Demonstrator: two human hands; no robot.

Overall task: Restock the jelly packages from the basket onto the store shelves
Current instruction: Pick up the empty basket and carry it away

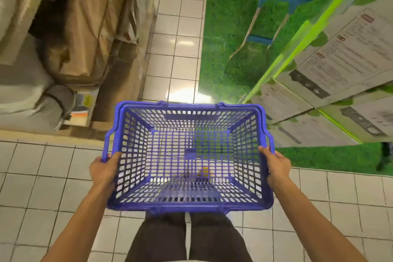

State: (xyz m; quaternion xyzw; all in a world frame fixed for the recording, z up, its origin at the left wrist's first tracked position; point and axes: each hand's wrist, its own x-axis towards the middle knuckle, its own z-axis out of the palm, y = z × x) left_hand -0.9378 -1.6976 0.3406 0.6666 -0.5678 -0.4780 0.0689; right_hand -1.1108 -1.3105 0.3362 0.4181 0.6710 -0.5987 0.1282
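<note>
I'm carrying the seemingly empty blue shopping basket (191,107), left hand (103,169) and right hand (276,166) curled round its side rims, judging restocking done and stowing it next.

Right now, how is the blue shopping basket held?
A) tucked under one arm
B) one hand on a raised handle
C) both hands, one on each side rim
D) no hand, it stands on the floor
C: the left hand grips the left rim and the right hand the right rim of the blue shopping basket.
</note>
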